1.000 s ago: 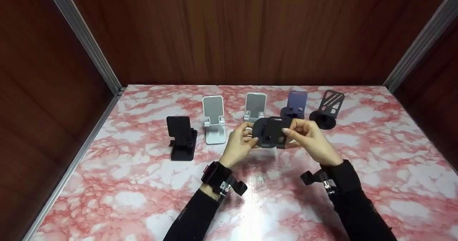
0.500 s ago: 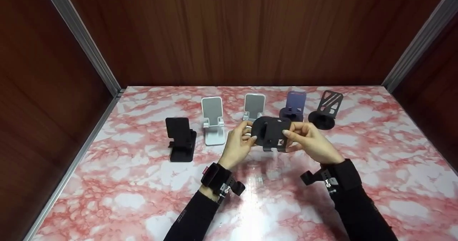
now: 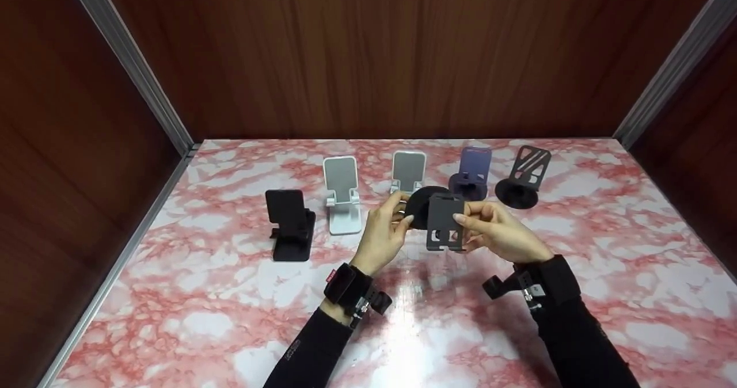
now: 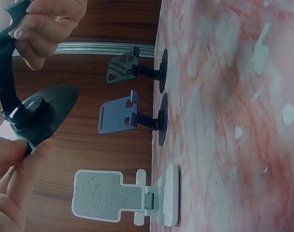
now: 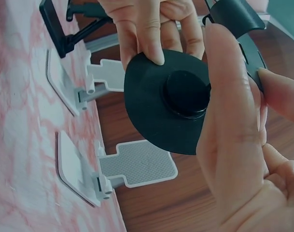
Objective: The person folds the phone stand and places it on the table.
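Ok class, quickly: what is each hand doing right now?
Left hand: pinching the round base of the dark stand.
Right hand: pinching that stand's plate by its edge.

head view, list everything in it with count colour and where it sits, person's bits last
held stand: 1, black and dark grey, above the table
black stand: 1, black, left on the table
white stands: 2, white with grey faces, table's back, left and centre
purple stand: 1, purple, back right
slotted stand: 1, dark, far right
table: 1, red-and-white marbled, below
panels: 3, brown, back and sides
corner rails: 2, grey, back corners
left grip: 1, bare hand, pinching held stand's base
right grip: 1, bare hand, pinching its plate
wrist straps: 2, black, both wrists
sleeves: 2, black, both forearms
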A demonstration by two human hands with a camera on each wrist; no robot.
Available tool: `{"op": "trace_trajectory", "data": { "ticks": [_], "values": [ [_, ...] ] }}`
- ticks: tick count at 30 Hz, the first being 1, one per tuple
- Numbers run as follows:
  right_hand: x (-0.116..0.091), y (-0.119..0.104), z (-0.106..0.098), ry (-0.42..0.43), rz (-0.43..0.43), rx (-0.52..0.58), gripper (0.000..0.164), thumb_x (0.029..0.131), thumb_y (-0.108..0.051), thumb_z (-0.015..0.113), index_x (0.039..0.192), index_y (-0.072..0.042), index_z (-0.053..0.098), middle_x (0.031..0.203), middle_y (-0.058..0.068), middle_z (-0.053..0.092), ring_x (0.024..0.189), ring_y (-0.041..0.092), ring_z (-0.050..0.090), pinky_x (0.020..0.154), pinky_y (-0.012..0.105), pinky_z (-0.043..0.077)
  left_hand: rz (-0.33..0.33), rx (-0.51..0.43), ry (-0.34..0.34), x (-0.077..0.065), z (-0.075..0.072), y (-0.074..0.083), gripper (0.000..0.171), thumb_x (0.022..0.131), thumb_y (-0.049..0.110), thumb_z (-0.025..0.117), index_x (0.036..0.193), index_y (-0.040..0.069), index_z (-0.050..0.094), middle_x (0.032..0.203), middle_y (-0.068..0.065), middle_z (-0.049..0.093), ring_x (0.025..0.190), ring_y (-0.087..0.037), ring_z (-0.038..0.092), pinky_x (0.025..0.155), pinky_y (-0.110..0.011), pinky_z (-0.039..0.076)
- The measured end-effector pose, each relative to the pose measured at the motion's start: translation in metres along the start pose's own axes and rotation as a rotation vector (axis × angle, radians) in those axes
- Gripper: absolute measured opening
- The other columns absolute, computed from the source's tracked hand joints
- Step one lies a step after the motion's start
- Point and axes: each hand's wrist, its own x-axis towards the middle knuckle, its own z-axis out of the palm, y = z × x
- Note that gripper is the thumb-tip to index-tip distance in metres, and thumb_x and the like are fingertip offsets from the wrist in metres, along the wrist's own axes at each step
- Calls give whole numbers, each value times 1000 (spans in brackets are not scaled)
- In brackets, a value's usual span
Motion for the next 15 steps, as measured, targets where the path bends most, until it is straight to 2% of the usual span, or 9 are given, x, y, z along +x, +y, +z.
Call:
{"op": "trace_trajectory", "data": {
  "ticks": [7, 15],
  "values": [
    [1, 5, -4, -79, 46, 101, 23, 98, -1, 37, 97, -7, 60, 86, 2, 71, 71, 11, 67, 64, 28, 58, 86, 34, 1, 0, -1, 0, 24, 87, -4, 56, 110, 3, 55, 105, -14, 69, 93, -18, 68, 77, -15, 54],
    [1, 9, -8, -141, 69, 160, 28, 98, -1, 34, 105, -6, 60, 89, 4, 72, 74, 12, 69, 64, 26, 58, 129, 90, -13, 0, -1, 0, 24, 87, -1, 56, 111, 5, 56, 107, -12, 67, 95, -17, 67, 75, -13, 54]
  ]
}}
